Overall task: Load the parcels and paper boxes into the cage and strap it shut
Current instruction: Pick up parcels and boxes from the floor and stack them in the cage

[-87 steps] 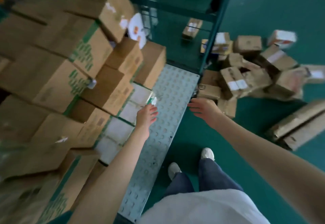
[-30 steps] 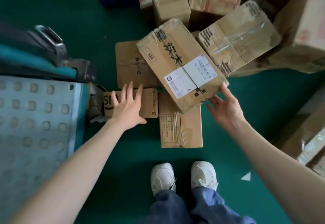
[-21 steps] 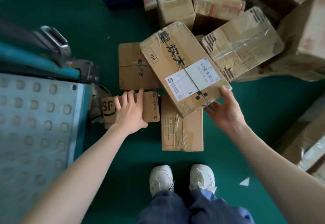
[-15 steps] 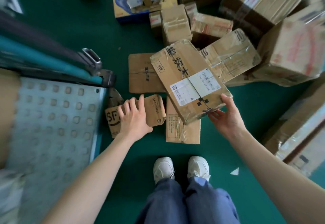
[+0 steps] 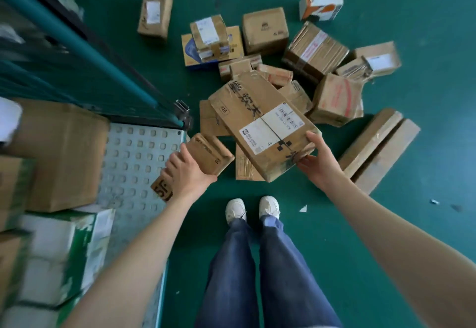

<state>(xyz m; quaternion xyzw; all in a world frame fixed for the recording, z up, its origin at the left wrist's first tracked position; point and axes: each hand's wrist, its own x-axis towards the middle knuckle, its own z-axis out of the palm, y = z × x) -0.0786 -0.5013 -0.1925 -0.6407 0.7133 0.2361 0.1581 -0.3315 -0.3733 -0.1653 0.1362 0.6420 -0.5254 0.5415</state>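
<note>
Left hand [image 5: 189, 173] wrapped round small SF parcel [image 5: 208, 154], fingers curled over its top; parcel tilted, overhanging the corner of the cage floor plate [image 5: 136, 163]. Right hand [image 5: 319, 164] grips the near corner of the big labelled parcel [image 5: 265, 127], thumb on top, fingers underneath. Its far end lies over the floor pile [image 5: 316, 52] (can't tell if it rests on it). Flat parcel [image 5: 243, 166] directly beneath. Cage corner post [image 5: 116, 70] with metal latch [image 5: 181, 107] stands just beside the SF parcel, between pile and plate. On the plate: brown carton [image 5: 59, 152] at the back, green-white boxes [image 5: 59, 255] nearer, bare strip along the open edge. Two long boxes [image 5: 378, 147] on the floor right of the right hand
</note>
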